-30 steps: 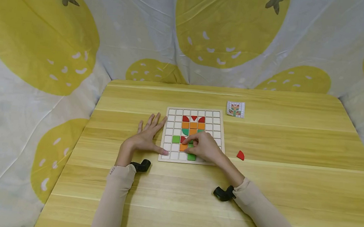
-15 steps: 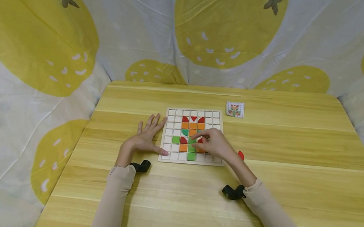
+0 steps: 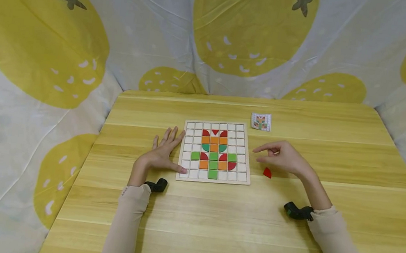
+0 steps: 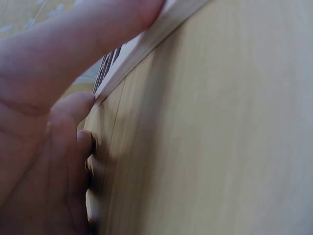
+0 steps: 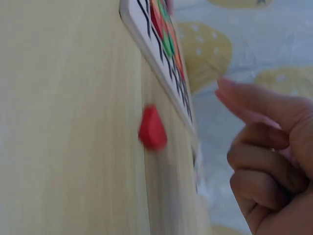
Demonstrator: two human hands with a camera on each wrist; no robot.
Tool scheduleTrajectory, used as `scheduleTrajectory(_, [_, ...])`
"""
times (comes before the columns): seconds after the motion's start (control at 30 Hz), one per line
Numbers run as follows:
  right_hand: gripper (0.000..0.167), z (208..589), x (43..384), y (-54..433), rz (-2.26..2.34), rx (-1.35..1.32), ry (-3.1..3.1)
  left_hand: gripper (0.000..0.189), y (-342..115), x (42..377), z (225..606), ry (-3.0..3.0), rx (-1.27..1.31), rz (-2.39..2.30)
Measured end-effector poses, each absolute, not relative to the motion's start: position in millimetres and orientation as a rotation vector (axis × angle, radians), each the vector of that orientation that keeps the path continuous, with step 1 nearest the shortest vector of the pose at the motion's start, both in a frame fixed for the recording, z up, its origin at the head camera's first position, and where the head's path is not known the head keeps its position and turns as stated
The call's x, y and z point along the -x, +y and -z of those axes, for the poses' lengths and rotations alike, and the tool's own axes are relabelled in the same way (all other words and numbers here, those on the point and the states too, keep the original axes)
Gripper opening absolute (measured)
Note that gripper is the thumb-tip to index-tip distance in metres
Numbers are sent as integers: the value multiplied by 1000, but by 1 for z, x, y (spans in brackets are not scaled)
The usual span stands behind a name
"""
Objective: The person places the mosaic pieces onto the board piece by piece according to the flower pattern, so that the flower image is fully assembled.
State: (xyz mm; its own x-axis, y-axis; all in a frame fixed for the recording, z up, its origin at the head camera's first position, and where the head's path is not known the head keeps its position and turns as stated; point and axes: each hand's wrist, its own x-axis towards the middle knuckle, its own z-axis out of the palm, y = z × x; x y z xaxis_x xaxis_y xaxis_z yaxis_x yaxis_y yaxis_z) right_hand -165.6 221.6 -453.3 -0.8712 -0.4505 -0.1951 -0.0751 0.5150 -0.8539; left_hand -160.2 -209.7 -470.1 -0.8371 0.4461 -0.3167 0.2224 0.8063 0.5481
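A square wooden grid board (image 3: 186,155) lies on the table, with red, orange and green pieces forming a flower-like pattern on its white cells. My left hand (image 3: 161,153) is spread at the board's left side; its thumb rests on the lower left corner and its forefinger touches the left edge (image 4: 146,48). Off the board's right side hovers my right hand (image 3: 284,156), holding nothing. Its forefinger and thumb stand apart, while the other fingers curl in. Below those fingers a loose red quarter-circle piece (image 3: 267,173) lies on the wood, also plain in the right wrist view.
Behind the board's right corner lies a small printed card (image 3: 261,122) showing a similar pattern on a grid. The wooden table (image 3: 199,233) ends at a lemon-print cloth (image 3: 252,82). A black wrist camera (image 3: 297,212) sits on the right wrist.
My right hand has moved off the board to the right, close to the loose red piece, uncovering the pattern's right half. The left hand stays in place.
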Motion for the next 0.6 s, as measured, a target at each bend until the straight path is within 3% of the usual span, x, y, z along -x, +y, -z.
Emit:
scheduleTrajectory(0.23, [32,469,175,258,1331,504,2186,135,-210,160,470,2554,-503,-698])
scheduleTrajectory(0.6, [34,478,178,273,1275,592,2031,136,-210,160,471,2548,-503,-712])
